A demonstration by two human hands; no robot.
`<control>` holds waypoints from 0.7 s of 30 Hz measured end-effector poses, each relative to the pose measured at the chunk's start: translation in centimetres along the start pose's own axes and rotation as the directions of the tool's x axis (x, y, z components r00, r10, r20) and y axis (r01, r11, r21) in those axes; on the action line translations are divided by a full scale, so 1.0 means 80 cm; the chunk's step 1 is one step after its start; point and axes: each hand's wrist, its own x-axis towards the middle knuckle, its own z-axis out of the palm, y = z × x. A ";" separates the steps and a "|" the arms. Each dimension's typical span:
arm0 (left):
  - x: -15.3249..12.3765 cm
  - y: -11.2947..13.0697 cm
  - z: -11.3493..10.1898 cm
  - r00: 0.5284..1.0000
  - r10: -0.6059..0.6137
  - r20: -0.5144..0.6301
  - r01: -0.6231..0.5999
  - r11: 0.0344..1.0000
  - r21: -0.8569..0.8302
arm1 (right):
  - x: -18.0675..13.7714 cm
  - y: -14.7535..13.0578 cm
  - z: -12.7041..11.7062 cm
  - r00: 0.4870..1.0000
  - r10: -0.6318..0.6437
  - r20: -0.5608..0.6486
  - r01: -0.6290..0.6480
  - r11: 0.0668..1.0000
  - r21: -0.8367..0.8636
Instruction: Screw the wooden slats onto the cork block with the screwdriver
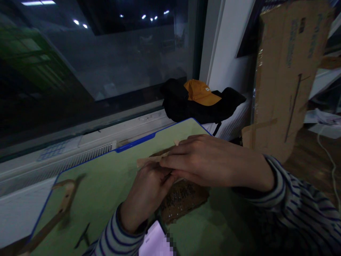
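My left hand (149,192) and my right hand (205,161) meet above a green mat (114,199) with a blue edge. Between them runs a thin pale strip (144,162), its left end sticking out past my fingers. The fingers of both hands are closed around this strip, and the right hand's fingers partly cover the left's fingertips. Just below my hands lies a dark brown slab (183,202) with black marks and shiny specks on its face. More brown material shows behind the strip, mostly hidden.
A curved wooden piece (65,201) and a small dark T-shaped object (83,236) lie on the left. A lilac-white flat object (156,241) is at the near edge. Beyond stand a window, a black bag (176,103) with an orange cap (201,92), and a cardboard box (287,81).
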 end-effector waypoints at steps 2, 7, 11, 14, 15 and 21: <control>0.001 0.001 -0.002 0.999 0.018 0.035 -0.019 1.000 0.011 | 0.000 0.001 0.000 1.000 -0.006 0.015 0.006 1.000 -0.010; 0.000 -0.001 -0.003 0.997 0.019 0.078 -0.020 1.000 0.007 | 0.000 0.002 0.002 0.999 0.031 0.018 -0.030 0.996 -0.078; 0.000 0.000 -0.001 0.997 0.000 0.082 0.001 1.000 -0.010 | -0.001 0.002 0.004 0.999 0.036 -0.001 -0.036 0.995 -0.098; 0.002 0.003 -0.003 0.998 -0.031 0.057 0.031 0.999 0.006 | -0.002 0.001 0.003 0.999 0.042 -0.012 -0.043 0.994 -0.103; 0.003 0.004 -0.004 0.998 -0.034 0.044 0.033 0.999 0.017 | -0.002 0.000 0.003 0.999 0.043 -0.013 -0.044 0.993 -0.105; 0.003 0.009 -0.006 0.998 -0.012 -0.065 0.016 0.997 0.070 | -0.002 -0.002 0.000 0.999 0.043 -0.009 -0.044 0.993 -0.109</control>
